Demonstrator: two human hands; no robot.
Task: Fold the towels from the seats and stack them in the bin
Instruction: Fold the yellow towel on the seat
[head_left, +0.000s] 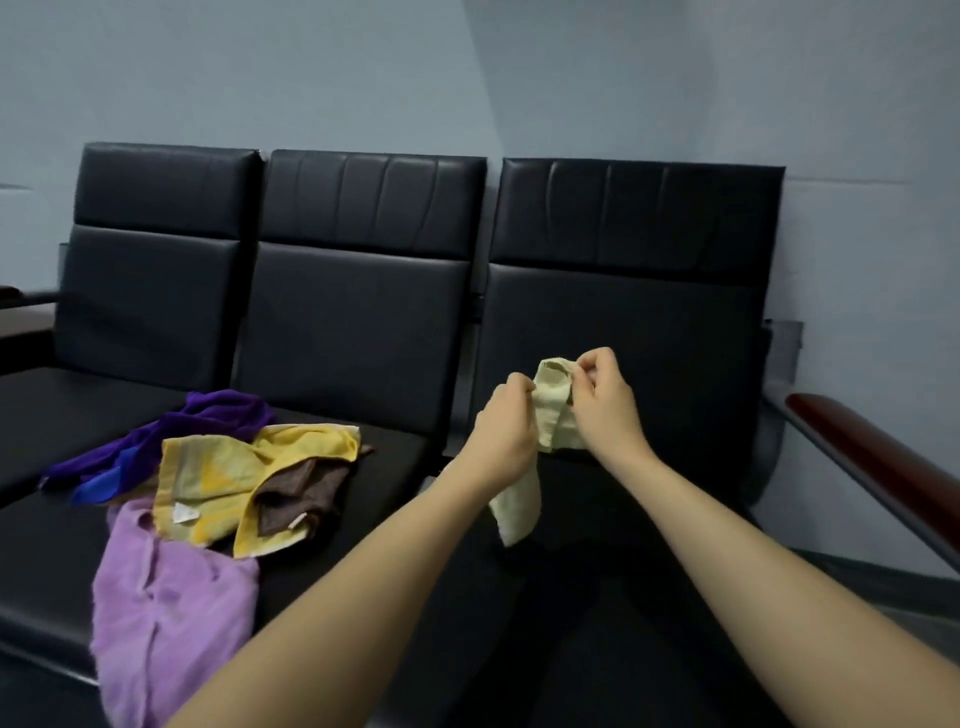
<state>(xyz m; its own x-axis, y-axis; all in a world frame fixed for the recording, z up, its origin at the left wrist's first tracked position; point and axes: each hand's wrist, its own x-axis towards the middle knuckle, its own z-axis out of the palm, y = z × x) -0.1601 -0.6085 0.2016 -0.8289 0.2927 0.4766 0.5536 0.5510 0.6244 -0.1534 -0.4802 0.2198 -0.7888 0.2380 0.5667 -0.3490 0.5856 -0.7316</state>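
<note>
pale green towel (551, 415) is held in the air above the right-hand seat (597, 571), bunched and hanging in a twisted strip. left hand (503, 436) grips it at mid-length, fingers curled round the cloth; right hand (602, 402) pinches the top edge between thumb and fingertips. the step in hand appears to be finding the corners before the first fold. to do it well: run both hands outward along the top hem until each holds a corner, let the cloth drop flat, then bring edge to edge squarely. the seat below would serve for smoothing. remaining towels lie unfolded on the middle seat (395, 467): yellow towel (218, 478), brown towel (301, 493), lilac towel (166, 613), purple towel (208, 421). the bin is not in view
</note>
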